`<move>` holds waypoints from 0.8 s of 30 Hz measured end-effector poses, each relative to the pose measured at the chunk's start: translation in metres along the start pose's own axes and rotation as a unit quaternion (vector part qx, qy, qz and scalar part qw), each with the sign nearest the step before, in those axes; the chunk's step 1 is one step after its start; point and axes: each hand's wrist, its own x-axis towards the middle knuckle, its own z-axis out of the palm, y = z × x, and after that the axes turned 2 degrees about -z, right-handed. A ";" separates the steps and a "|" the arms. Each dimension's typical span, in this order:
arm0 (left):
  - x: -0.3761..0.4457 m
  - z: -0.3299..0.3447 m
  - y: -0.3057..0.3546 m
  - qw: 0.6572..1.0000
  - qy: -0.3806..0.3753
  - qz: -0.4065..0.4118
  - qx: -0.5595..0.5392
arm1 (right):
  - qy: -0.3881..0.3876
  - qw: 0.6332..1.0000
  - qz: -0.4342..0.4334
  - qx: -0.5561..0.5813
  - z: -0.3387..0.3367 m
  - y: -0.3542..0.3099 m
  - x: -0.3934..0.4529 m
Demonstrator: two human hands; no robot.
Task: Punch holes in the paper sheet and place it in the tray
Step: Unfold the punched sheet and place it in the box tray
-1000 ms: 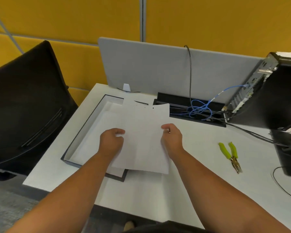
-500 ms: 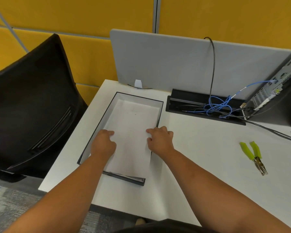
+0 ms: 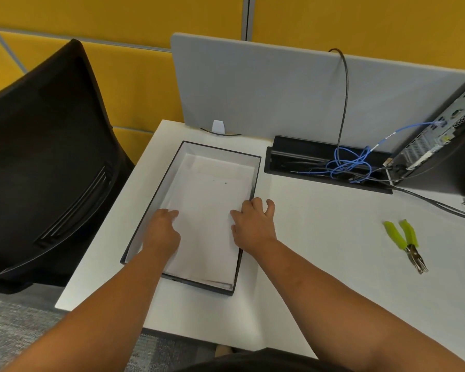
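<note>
The white paper sheet (image 3: 208, 218) lies flat inside the black-rimmed tray (image 3: 256, 173) on the white desk, with small punched holes near its far end. My left hand (image 3: 161, 232) rests on the sheet's left edge inside the tray, fingers curled down. On the sheet's right edge sits my right hand (image 3: 254, 224), its fingers spread over the tray's right rim. Neither hand grips anything. The green-handled hole punch (image 3: 406, 244) lies alone on the desk to the right.
A grey divider panel (image 3: 279, 87) stands behind the tray. A black cable box (image 3: 285, 157) with blue cables (image 3: 349, 163) sits at the back, a computer case (image 3: 446, 146) at far right. A black chair (image 3: 46, 157) stands left of the desk.
The sheet went from held above the tray's right side down into the tray. Both hands have followed it and now lie flat on it, the right hand's fingers spreading.
</note>
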 end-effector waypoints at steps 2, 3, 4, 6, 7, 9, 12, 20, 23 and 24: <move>0.000 0.001 -0.001 1.000 -0.002 -0.003 0.007 | -0.011 1.000 0.003 -0.018 0.000 -0.002 0.000; 0.000 0.002 -0.002 1.000 -0.003 -0.005 0.010 | -0.017 1.000 0.004 -0.026 0.000 -0.003 0.001; 0.000 0.003 -0.002 1.000 -0.003 -0.005 0.011 | -0.021 0.999 0.005 -0.032 0.000 -0.003 0.001; 0.000 0.004 -0.002 1.000 -0.002 -0.005 0.014 | -0.030 0.999 0.010 -0.036 0.000 -0.002 0.001; 0.002 0.004 -0.003 1.000 -0.002 -0.005 0.016 | -0.037 0.999 0.012 -0.036 -0.001 -0.002 0.001; 0.004 0.006 -0.005 1.000 0.000 -0.003 0.013 | -0.050 0.998 0.016 -0.030 -0.001 -0.001 0.002; 0.006 0.007 -0.008 1.000 0.007 0.005 0.005 | -0.061 0.998 0.019 -0.016 -0.002 -0.002 0.003; 0.008 0.009 -0.003 0.999 0.009 -0.016 0.035 | -0.009 0.999 0.024 0.041 0.006 0.002 0.003; 0.008 0.009 0.003 0.999 0.015 -0.013 0.043 | 0.036 0.996 0.026 0.074 0.009 0.005 0.001; 0.008 0.010 0.006 0.999 0.017 -0.007 0.043 | 0.050 0.995 0.027 0.084 0.009 0.007 0.001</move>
